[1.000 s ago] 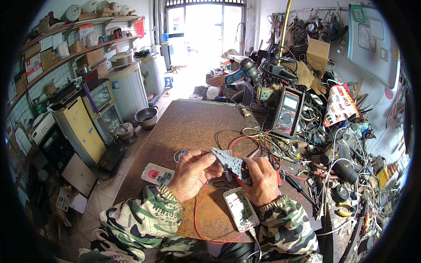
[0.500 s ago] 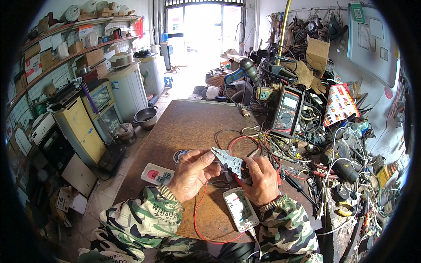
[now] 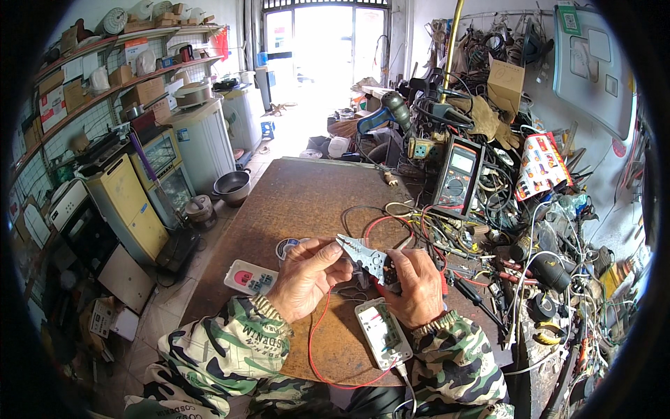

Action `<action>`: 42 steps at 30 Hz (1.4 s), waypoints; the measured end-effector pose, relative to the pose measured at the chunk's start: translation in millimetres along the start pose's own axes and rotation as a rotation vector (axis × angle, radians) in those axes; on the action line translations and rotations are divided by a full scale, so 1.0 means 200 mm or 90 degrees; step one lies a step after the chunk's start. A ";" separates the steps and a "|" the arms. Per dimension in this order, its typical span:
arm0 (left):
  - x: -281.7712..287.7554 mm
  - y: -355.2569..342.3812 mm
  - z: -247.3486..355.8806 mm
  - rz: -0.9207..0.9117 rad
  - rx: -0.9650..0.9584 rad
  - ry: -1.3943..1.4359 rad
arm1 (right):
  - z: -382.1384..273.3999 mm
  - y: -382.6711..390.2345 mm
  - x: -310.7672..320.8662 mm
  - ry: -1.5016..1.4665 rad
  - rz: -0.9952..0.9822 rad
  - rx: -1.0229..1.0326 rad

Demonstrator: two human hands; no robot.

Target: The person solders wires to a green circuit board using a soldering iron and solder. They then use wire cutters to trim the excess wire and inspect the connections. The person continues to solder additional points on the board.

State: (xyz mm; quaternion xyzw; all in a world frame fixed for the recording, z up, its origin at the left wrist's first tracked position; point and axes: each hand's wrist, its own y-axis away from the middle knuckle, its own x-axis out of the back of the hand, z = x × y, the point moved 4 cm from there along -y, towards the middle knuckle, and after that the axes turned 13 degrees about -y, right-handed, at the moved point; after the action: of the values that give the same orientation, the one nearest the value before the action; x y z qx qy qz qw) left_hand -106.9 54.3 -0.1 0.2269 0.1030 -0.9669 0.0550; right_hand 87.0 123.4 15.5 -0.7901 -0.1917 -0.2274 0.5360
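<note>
The ends of the left hand's (image 3: 313, 272) fingers are hard to make out, so I can't see just what is pinched there. The right hand (image 3: 413, 290) hides most of the handles of the grey pliers (image 3: 368, 260), and the left hand covers part of a round thing (image 3: 285, 246) on the table (image 3: 293, 195). The right hand is curled around the pliers, which are up over the table between the two hands, with their nose pointing to the left thumb. I can't tell if the nose touches the thumb. The left hand is nearly closed, thumb bent in to the fingers, and a red wire (image 3: 311, 349) hangs down from it. The wire loops by the near edge of the table and back to an open white box (image 3: 387, 364), just below the right hand. A pale case (image 3: 262, 271) lies by the left wrist, near the left edge. Past the hands, a big stretch of brown top reaches to the far edge. On the right, heaped cables (image 3: 412, 211) and a meter (image 3: 458, 178) make things tight.
</note>
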 end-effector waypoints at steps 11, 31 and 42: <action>0.00 0.00 0.00 -0.024 0.004 0.018 | 0.00 0.01 0.00 0.008 0.005 -0.003; 0.01 -0.01 0.02 -0.007 -0.027 -0.043 | 0.01 0.01 -0.02 -0.078 -0.024 -0.052; -0.03 0.01 0.04 0.017 -0.011 -0.038 | 0.03 -0.01 0.00 -0.197 -0.076 -0.151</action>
State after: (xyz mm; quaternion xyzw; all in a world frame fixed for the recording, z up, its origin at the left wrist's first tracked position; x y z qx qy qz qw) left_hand -105.1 51.8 9.0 0.1989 0.1065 -0.9715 0.0725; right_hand 87.0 130.2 15.8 -0.8604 -0.2899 -0.1558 0.3892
